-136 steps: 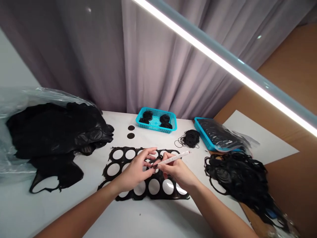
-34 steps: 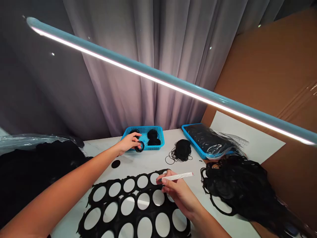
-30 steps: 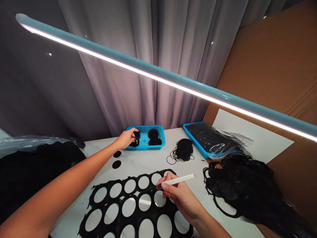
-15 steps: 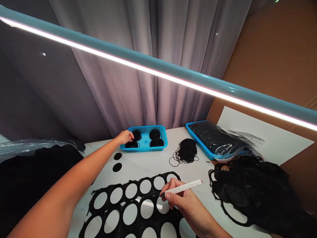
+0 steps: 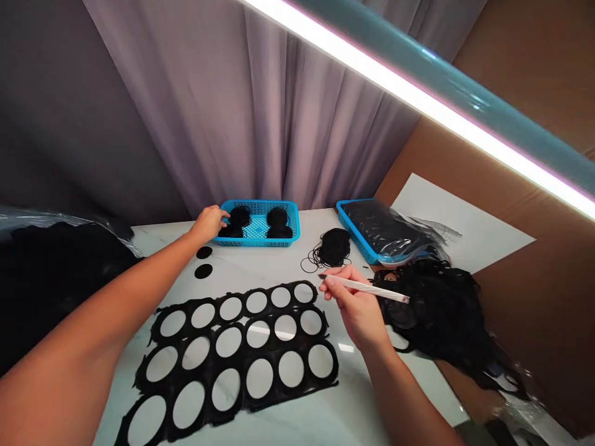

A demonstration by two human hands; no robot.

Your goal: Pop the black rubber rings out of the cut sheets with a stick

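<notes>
Moved since the earlier frames: the left hand [image 5: 209, 224] has left the black die-cut sheet [image 5: 243, 337] and now rests at the left rim of the blue plastic basket [image 5: 251, 243], fingers loosely spread, nothing visibly held, just beside the coiled black rings [image 5: 240, 216]. The right hand [image 5: 357, 313] pinches a white marker [image 5: 367, 288] between thumb and fingers, raised above the sheet's far right corner. The sheet lies flat on the bench [image 5: 279, 260], with two black discs [image 5: 203, 271] beyond it.
</notes>
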